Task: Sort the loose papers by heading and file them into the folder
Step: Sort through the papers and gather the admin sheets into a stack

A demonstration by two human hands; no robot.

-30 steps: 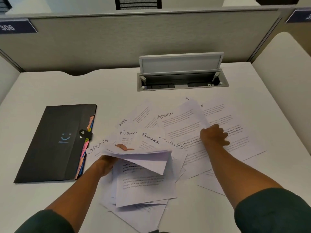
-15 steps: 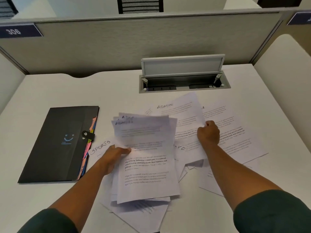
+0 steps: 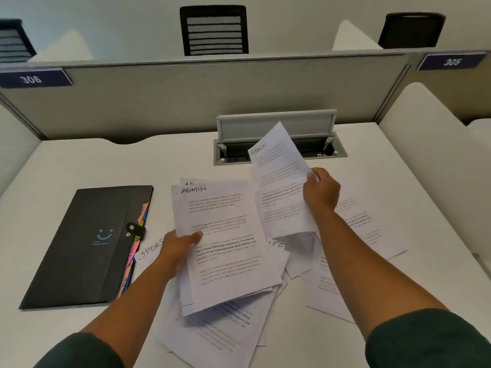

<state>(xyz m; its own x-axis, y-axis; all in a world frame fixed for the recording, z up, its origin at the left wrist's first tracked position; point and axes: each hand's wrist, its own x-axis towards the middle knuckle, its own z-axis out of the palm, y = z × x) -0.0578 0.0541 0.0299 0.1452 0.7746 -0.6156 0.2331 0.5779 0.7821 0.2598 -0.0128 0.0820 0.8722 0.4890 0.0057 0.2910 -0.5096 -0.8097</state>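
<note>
Head view, looking down at a white desk [image 3: 87, 166]: the left hand [image 3: 177, 247] is closed on a small stack of white printed sheets [image 3: 225, 245], thumb pressed on the top page and fingers hidden beneath, gripping the stack by its left edge. The top sheet bears the handwritten heading "ADMIN" at its upper left, and the stack is lifted and tilted above the papers on the desk. The right hand [image 3: 321, 191] pinches a single white printed sheet [image 3: 281, 181] by its right edge, thumb on the near face; this sheet also reads "ADMIN" near its top, stands raised and bowed, and its upper corner covers part of the grey cable hatch with its lid propped open [image 3: 276, 128] at the desk's far edge. The two held bundles sit just beside each other, their inner edges overlapping in the view.

Beneath both hands, loose white printed papers [image 3: 225, 333] lie scattered and overlapping from the middle of the desk toward its near and right edges. One of them, a sheet headed "SPOR…" [image 3: 150, 251], shows beside the left wrist. Left of the pile, near the desk's left edge, lies a closed black document folder with a blue smile logo and a button clasp [image 3: 87, 248]; coloured tabs stick out along its right side, next to the "SPOR…" sheet.
</note>
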